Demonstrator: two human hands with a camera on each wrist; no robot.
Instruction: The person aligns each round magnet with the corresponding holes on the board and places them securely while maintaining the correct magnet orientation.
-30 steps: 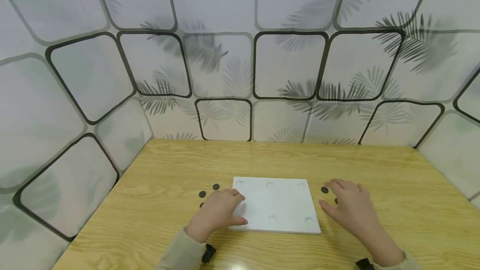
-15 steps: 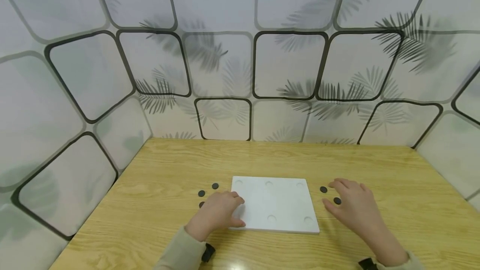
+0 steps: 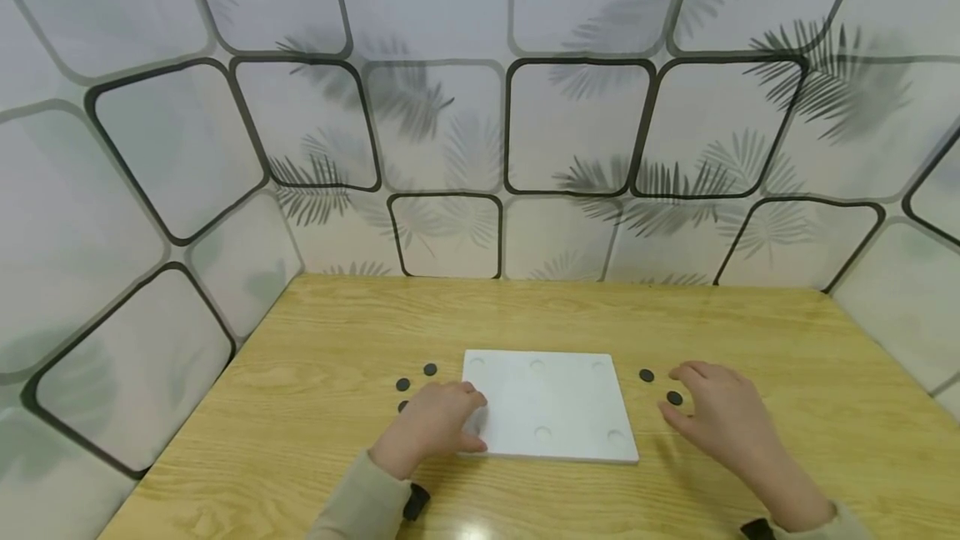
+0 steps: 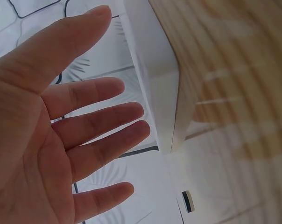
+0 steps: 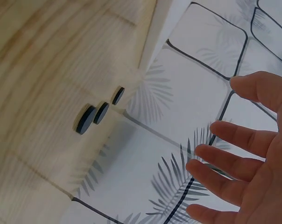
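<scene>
A white rectangular board (image 3: 551,407) with several shallow round recesses lies on the table. My left hand (image 3: 431,423) hovers over its left side, fingers spread and holding nothing; in the left wrist view the fingers (image 4: 101,119) are apart from the board's edge. Small black discs, one of them a disc (image 3: 431,369) behind my left hand, lie left of the board. On the right side, my right hand (image 3: 723,415) hangs with loosely spread fingers beside a black disc (image 3: 674,398). The right wrist view has three discs in a row, the nearest disc (image 5: 85,120) standing clear of the fingertips.
The wooden table (image 3: 360,315) reaches back to walls covered in a cloth (image 3: 450,132) printed with rounded squares and leaves. A dark wrist strap piece (image 3: 416,502) shows at the left sleeve (image 3: 363,498).
My right hand has drawn back to the right, away from the discs, so the nearer one now shows fully. The left hand has hardly moved, and the board stays put.
</scene>
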